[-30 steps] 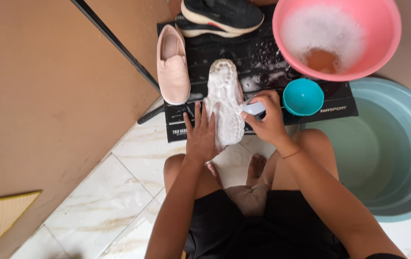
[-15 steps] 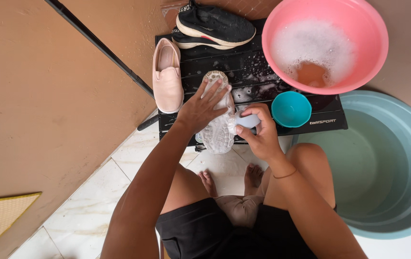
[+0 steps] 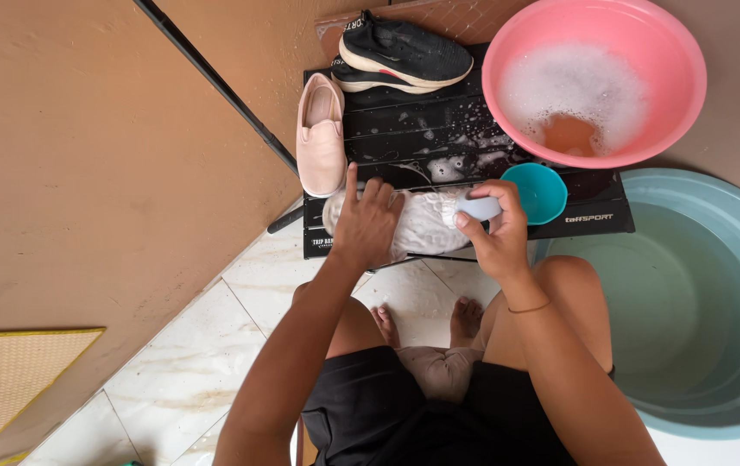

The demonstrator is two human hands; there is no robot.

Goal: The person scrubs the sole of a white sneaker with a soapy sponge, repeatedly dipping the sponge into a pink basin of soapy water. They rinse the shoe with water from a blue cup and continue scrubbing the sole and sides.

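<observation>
Left hand (image 3: 368,226) pressed flat, fingers spread, on white shoe (image 3: 426,226) lying sideways at frame centre on black slatted table (image 3: 439,138). Right hand (image 3: 498,235) closed around pale blue brush (image 3: 479,208) against shoe's right end. Small teal bowl (image 3: 536,192) just right; pink basin (image 3: 593,82) upper right; pink slip-on (image 3: 321,134) and black sneaker (image 3: 404,56) above

a shoe (image 3: 426,226) lies sideways on the low table (image 3: 594,211), under the left hand (image 3: 368,226), with the right hand (image 3: 495,237) at its right end. a slip-on (image 3: 321,136) lies left, a sneaker (image 3: 404,56) behind, a basin (image 3: 594,82) right.
</observation>
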